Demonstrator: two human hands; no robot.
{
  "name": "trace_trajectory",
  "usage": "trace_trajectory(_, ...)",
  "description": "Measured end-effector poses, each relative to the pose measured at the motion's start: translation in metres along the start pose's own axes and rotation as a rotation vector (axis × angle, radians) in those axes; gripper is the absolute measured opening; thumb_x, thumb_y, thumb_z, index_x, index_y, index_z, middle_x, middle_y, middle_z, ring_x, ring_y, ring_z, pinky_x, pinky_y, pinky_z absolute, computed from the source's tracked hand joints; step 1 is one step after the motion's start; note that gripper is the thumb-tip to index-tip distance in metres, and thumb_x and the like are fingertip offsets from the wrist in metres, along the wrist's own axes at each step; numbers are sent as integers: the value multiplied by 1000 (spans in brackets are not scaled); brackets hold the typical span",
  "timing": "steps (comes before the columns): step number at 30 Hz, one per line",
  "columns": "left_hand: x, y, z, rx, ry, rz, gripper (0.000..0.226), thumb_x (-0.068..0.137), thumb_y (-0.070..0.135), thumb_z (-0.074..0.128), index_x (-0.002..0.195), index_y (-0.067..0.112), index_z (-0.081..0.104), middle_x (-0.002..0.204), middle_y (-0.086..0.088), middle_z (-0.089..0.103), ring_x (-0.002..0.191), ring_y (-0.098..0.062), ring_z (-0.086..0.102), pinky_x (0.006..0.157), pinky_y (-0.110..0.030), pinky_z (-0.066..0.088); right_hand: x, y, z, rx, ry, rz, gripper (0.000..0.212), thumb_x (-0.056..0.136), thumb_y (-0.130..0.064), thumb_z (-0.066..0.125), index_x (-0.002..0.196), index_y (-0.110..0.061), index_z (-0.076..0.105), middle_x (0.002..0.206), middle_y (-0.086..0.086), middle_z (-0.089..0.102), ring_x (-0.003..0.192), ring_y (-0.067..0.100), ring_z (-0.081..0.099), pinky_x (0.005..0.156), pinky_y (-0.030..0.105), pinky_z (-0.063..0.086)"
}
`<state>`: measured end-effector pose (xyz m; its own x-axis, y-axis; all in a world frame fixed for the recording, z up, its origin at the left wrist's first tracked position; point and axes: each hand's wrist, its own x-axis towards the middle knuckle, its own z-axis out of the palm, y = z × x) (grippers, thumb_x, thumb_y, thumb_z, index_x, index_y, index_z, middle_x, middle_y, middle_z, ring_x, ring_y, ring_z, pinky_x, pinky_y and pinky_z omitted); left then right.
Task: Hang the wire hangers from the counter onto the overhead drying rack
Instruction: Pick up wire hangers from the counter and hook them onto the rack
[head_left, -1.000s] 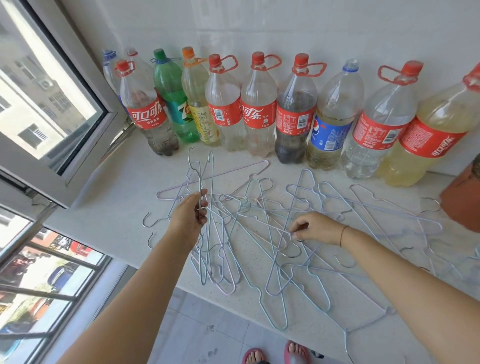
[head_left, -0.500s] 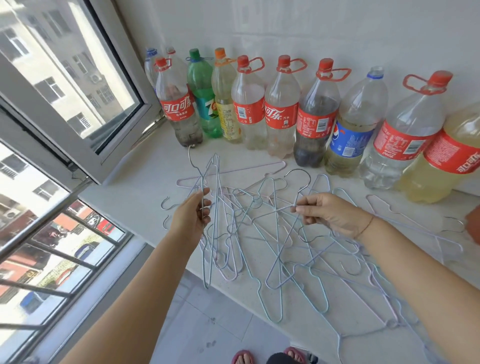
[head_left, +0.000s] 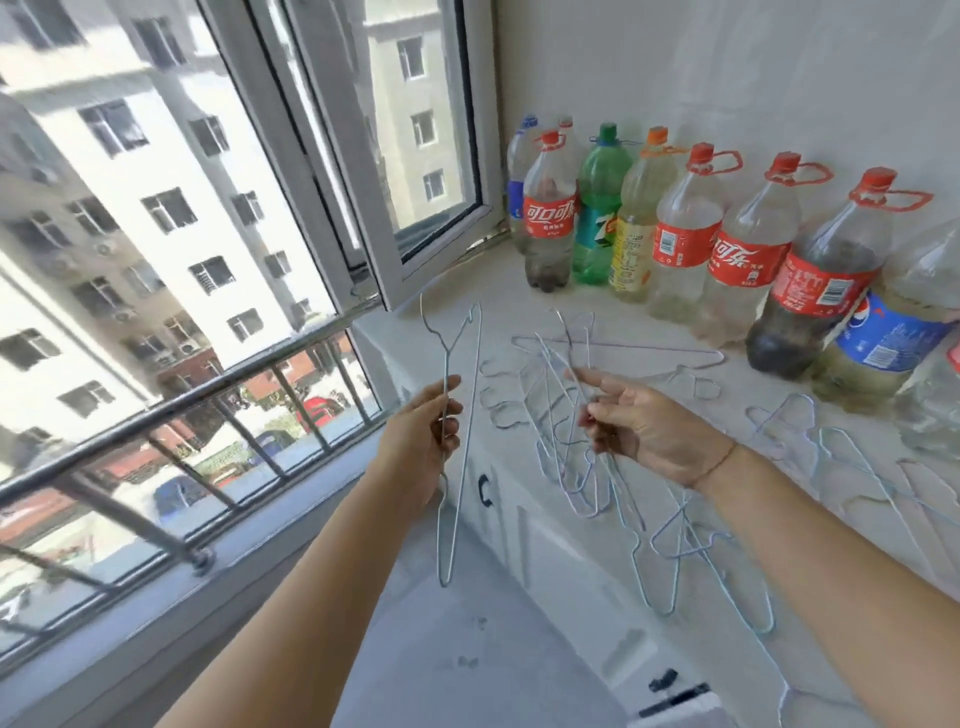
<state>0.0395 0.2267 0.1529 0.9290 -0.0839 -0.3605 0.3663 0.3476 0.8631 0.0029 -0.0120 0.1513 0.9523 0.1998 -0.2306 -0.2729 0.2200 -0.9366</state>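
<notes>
My left hand (head_left: 423, 441) grips a thin wire hanger (head_left: 462, 415) by one side and holds it upright off the counter's left end, hook at the top. My right hand (head_left: 639, 421) is raised over the counter with its fingers pinched on the wires of a bundle of hangers (head_left: 576, 436), which dangle below it. More wire hangers (head_left: 810, 447) lie tangled on the white counter (head_left: 519, 306). The overhead drying rack is out of view.
A row of large plastic bottles (head_left: 685, 234) stands along the white wall at the back of the counter. An open window sash (head_left: 395, 156) juts in at the counter's left end. A metal railing (head_left: 171, 410) runs outside the window. White cabinet fronts sit below the counter.
The view has swung left and up toward the window. My left hand has lifted its hanger clear of the pile and out past the counter's left end. My right hand has risen with hangers.
</notes>
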Motion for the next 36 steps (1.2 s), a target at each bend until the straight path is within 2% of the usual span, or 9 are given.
trace_trajectory(5, -74, 30, -100, -51, 57, 116, 29, 94, -1, 40, 104, 12, 63, 71, -1, 51, 53, -7, 42, 43, -13, 36, -5, 10, 125, -25, -163, -11, 44, 93, 3, 41, 128, -20, 52, 76, 5, 59, 57, 9, 52, 55, 21, 52)
trace_trajectory(11, -184, 60, -215, -98, 206, 218, 28, 94, -1, 41, 103, 13, 64, 63, 2, 54, 46, -4, 44, 42, -13, 34, -28, 39, 273, -2, -347, -7, 28, 93, 3, 43, 118, -4, 53, 83, 9, 64, 61, 10, 58, 61, 22, 55)
trace_trajectory(13, -227, 67, -253, -107, 251, 257, 27, 94, 0, 43, 100, 14, 65, 63, 3, 54, 46, -4, 45, 42, -13, 36, -42, 50, 324, 15, -412, 8, 24, 92, 3, 43, 112, -5, 54, 80, 7, 66, 60, 10, 60, 62, 22, 55)
trace_trajectory(16, -293, 72, -310, -130, 333, 300, 26, 94, -1, 43, 108, 9, 62, 65, 1, 54, 48, -5, 46, 45, -13, 40, -66, 70, 400, 42, -503, 24, 24, 91, 4, 44, 106, -8, 58, 73, 3, 67, 58, 10, 61, 59, 23, 55)
trace_trajectory(22, -422, 75, -413, -160, 538, 400, 23, 94, 3, 46, 105, 12, 64, 64, 0, 57, 52, -7, 50, 53, -18, 39, -115, 115, 540, 95, -726, 99, 26, 88, 3, 48, 107, -10, 62, 76, 4, 64, 59, 10, 60, 58, 24, 53)
trace_trajectory(26, -503, 75, -468, -182, 687, 462, 25, 93, 6, 48, 113, 11, 61, 65, 2, 56, 51, -7, 50, 45, -16, 40, -154, 131, 624, 78, -901, 158, 31, 78, -2, 58, 107, -11, 63, 78, 3, 61, 60, 10, 57, 60, 22, 53)
trace_trajectory(29, -556, 75, -501, -218, 774, 524, 24, 93, 5, 48, 111, 10, 63, 67, 0, 54, 53, -9, 48, 47, -17, 40, -180, 142, 681, 54, -1013, 202, 38, 71, -7, 61, 108, -12, 62, 72, 0, 59, 59, 9, 56, 60, 21, 52)
trace_trajectory(32, -602, 76, -527, -239, 858, 583, 22, 93, 3, 48, 105, 10, 65, 66, -1, 55, 53, -10, 48, 47, -17, 41, -202, 157, 736, 45, -1115, 237, 32, 78, -3, 57, 108, -13, 63, 67, -2, 58, 56, 8, 55, 58, 20, 51)
trace_trajectory(36, -656, 76, -560, -253, 979, 639, 22, 92, 2, 47, 102, 9, 65, 65, -1, 56, 56, -10, 47, 47, -16, 43, -229, 175, 806, -2, -1242, 249, 32, 83, -3, 55, 114, -11, 61, 71, 0, 56, 61, 10, 53, 61, 21, 51)
